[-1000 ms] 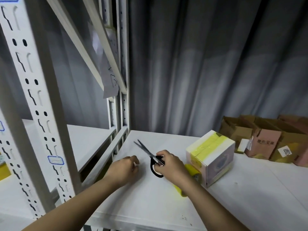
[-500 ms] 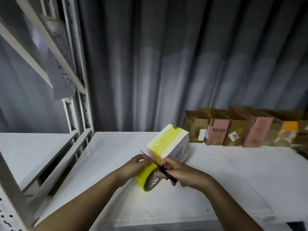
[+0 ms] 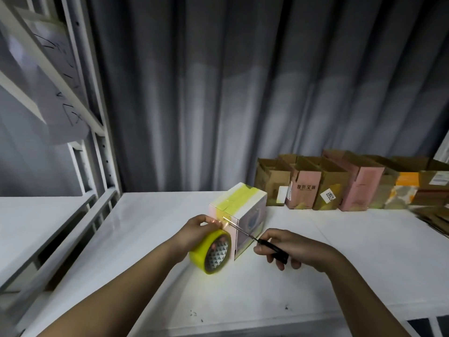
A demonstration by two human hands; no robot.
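It seems the cutting step: left hand grips the tape roll against the box on the table, right hand holds the scissors by the handles, tips at the strip. Next needs 1 snip.

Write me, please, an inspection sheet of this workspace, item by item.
Surface: white table, small dark specks near its front edge.
Job's things: yellow tape roll beside taped box; scissors, tips at the box's near top edge.
Clutter: open cardboard boxes in a row at the back; flattened cardboard far right.
Hands: left hand grips the tape roll; right hand grips the scissors' black handles.
Cables: nothing seen.
Surroundings: grey curtain behind; metal shelf rack at left, paper sheet hanging on it.
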